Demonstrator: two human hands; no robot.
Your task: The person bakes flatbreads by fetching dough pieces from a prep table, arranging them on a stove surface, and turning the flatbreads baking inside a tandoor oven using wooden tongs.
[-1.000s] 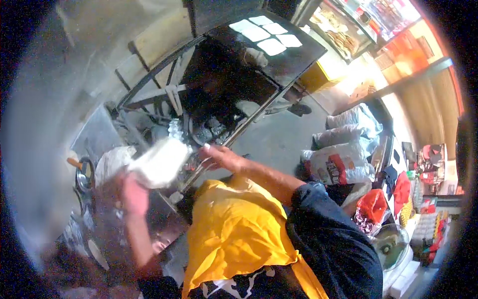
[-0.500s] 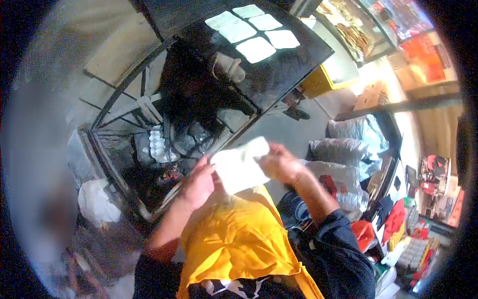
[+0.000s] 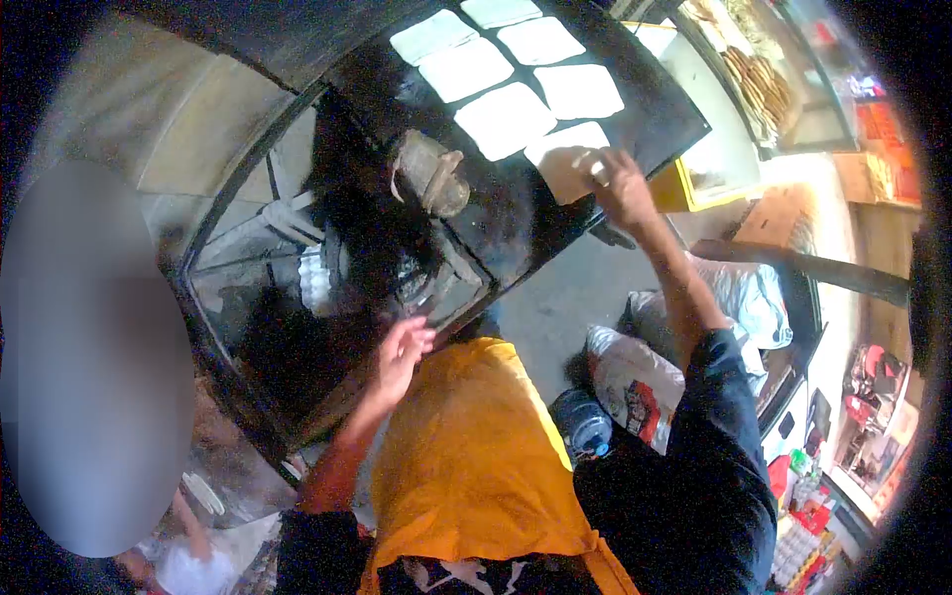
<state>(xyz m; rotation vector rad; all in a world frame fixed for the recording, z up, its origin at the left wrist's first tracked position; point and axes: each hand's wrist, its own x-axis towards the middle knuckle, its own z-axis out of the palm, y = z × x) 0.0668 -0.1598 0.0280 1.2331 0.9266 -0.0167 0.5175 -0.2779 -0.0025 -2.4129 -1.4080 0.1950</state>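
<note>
My right hand (image 3: 623, 188) reaches out over the dark flat top (image 3: 654, 109), its fingers closed at the near right corner of a pale square dough sheet (image 3: 567, 164). That sheet lies at the near edge of the top, its lower part in shadow. Beyond it several more white dough squares (image 3: 506, 119) are spread out in rows. My left hand (image 3: 402, 354) hangs in front of my yellow apron (image 3: 446, 446), fingers apart and holding nothing. Left of the sheets stands a dirty metal cylinder (image 3: 428, 174).
Below the top is an open metal frame with a pale egg-tray-like piece (image 3: 314, 280). Stuffed sacks (image 3: 635, 382) and a blue water jug (image 3: 583, 424) are on the floor at right. A yellow-edged case (image 3: 684, 188) adjoins the top. At lower left, another person's arm (image 3: 188, 526) shows.
The dough sheet that was between both hands is now on the dark top, carried there by my right hand. My left hand has let go and opened. The view has shifted.
</note>
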